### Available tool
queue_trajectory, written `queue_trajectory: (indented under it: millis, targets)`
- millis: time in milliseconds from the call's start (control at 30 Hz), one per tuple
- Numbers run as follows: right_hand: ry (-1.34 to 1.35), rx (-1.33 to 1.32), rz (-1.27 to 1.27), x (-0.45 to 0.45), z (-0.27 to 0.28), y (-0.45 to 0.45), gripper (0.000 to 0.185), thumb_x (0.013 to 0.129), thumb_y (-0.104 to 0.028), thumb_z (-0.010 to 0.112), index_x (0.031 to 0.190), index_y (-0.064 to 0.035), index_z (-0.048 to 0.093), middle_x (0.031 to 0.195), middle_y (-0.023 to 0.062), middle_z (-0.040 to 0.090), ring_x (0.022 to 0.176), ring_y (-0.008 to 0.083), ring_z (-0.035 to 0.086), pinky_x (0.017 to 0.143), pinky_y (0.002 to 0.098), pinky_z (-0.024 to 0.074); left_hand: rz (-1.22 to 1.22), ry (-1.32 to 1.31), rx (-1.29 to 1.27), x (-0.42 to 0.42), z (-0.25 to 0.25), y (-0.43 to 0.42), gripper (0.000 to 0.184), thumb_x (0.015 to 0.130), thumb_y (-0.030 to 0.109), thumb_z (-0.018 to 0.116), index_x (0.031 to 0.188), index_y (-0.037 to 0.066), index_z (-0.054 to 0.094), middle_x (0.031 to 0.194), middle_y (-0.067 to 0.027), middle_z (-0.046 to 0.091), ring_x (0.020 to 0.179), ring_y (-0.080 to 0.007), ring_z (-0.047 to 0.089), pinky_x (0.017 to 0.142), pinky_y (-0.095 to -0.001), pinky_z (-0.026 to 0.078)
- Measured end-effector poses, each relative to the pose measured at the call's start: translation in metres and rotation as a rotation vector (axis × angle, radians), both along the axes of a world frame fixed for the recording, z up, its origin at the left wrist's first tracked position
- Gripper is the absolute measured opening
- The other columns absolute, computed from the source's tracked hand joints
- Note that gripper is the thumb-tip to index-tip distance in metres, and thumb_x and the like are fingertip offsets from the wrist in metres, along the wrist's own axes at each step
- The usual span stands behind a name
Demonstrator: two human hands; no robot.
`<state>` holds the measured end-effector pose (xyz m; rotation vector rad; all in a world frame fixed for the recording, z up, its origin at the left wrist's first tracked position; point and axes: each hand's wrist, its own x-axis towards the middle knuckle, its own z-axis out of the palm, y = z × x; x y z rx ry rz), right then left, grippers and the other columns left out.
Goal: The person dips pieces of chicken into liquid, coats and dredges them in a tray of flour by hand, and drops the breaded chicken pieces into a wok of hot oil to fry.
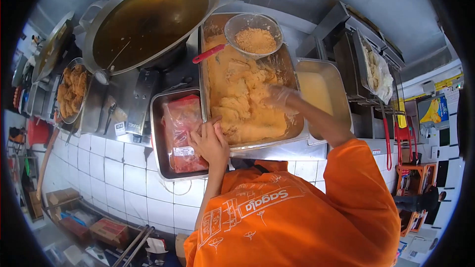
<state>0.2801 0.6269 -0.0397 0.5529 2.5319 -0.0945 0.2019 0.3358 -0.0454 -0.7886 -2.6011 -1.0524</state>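
In the head view, "Sagala" can be read on the orange shirt (pixel 297 217). A white label (pixel 183 151) is carried by the bag (pixel 182 113), its print too small to be made out. A yellow-and-blue poster (pixel 434 110) is seen at far right.

In the large tray (pixel 288 69), lumpy orange breading (pixel 237 106) is held, and the right hand (pixel 279 97) is pressed into it; whether anything is held in that grip cannot be told. The left hand (pixel 212 143) is laid across the meeting rims of the large tray and the small tray (pixel 157 153), over the bag's edge; whether its grip is closed on a rim cannot be told. Reddish contents are seen through the bag in the small tray.

Crumbs (pixel 256 41) are held in a sieve (pixel 241 23), set over the back of the large tray. Pale liquid (pixel 316 92) is contained in the tub (pixel 342 94) beside it. The wok (pixel 88 44) is filled with dark oil (pixel 153 22). Browned pieces (pixel 72 89) are heaped at left.
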Motion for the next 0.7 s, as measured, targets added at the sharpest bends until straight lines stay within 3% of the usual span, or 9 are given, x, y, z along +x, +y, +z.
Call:
queue_trajectory:
  millis: [33, 100, 200, 367, 433, 700]
  targets:
    - [-0.002, -0.162, -0.115, -0.003, 0.017, 0.011, 0.059, 0.092, -0.040, 0.063, 0.139, -0.0040, 0.054, 0.107, 0.0127, 0.069, 0.095, 0.0282, 0.067, 0.084, 0.0411, 0.0521, -0.005, -0.001, -0.002, -0.001, 0.000, -0.001, 0.021, 0.102, 0.026, 0.054, 0.109, 0.018, 0.071, 0.108, 0.0046, 0.070, 0.116, -0.0260, 0.054, 0.114, -0.0541, 0.024]
    - [-0.065, -0.284, -0.005, 0.002, -0.044, 0.068, 0.058, 0.093, -0.045, 0.062, 0.134, -0.0043, 0.058, 0.109, 0.0139, 0.069, 0.095, 0.0283, 0.067, 0.085, 0.0408, 0.0518, -0.005, -0.007, -0.004, -0.001, -0.001, 0.001, 0.021, 0.102, 0.026, 0.054, 0.109, 0.018, 0.071, 0.108, 0.0042, 0.070, 0.116, -0.0261, 0.054, 0.114, -0.0545, 0.024]
    - [-0.185, -0.186, 0.002, -0.010, -0.020, 0.059, 0.054, 0.095, -0.050, 0.059, 0.128, -0.0067, 0.062, 0.114, 0.0149, 0.069, 0.096, 0.0274, 0.065, 0.084, 0.0399, 0.0517, -0.008, -0.014, -0.008, -0.001, -0.001, 0.000, 0.021, 0.102, 0.026, 0.054, 0.108, 0.018, 0.072, 0.109, 0.0040, 0.070, 0.117, -0.0264, 0.053, 0.114, -0.0546, 0.023]
    - [0.086, -0.237, -0.179, 0.005, -0.054, 0.042, 0.044, 0.102, -0.044, 0.054, 0.132, -0.0139, 0.063, 0.117, 0.0143, 0.070, 0.097, 0.0296, 0.066, 0.084, 0.0400, 0.0527, -0.004, -0.023, -0.011, -0.001, -0.001, 0.001, 0.021, 0.103, 0.026, 0.054, 0.107, 0.017, 0.072, 0.110, 0.0040, 0.070, 0.117, -0.0268, 0.053, 0.115, -0.0541, 0.022]
    - [0.120, -0.268, -0.162, 0.011, -0.070, 0.016, 0.040, 0.100, -0.042, 0.055, 0.125, -0.0123, 0.064, 0.112, 0.0141, 0.070, 0.094, 0.0296, 0.066, 0.083, 0.0407, 0.0530, 0.003, -0.035, -0.043, 0.000, 0.000, 0.001, 0.021, 0.103, 0.026, 0.053, 0.108, 0.017, 0.072, 0.110, 0.0044, 0.070, 0.118, -0.0265, 0.053, 0.115, -0.0538, 0.022]
    - [0.081, 0.402, 0.407, 0.029, -0.150, -0.046, 0.031, 0.093, -0.034, 0.057, 0.100, -0.0057, 0.068, 0.093, 0.0134, 0.070, 0.082, 0.0295, 0.066, 0.077, 0.0437, 0.0544, -0.001, -0.043, -0.059, 0.000, 0.002, 0.002, 0.021, 0.102, 0.026, 0.054, 0.109, 0.019, 0.072, 0.110, 0.0060, 0.070, 0.116, -0.0258, 0.052, 0.115, -0.0531, 0.023]
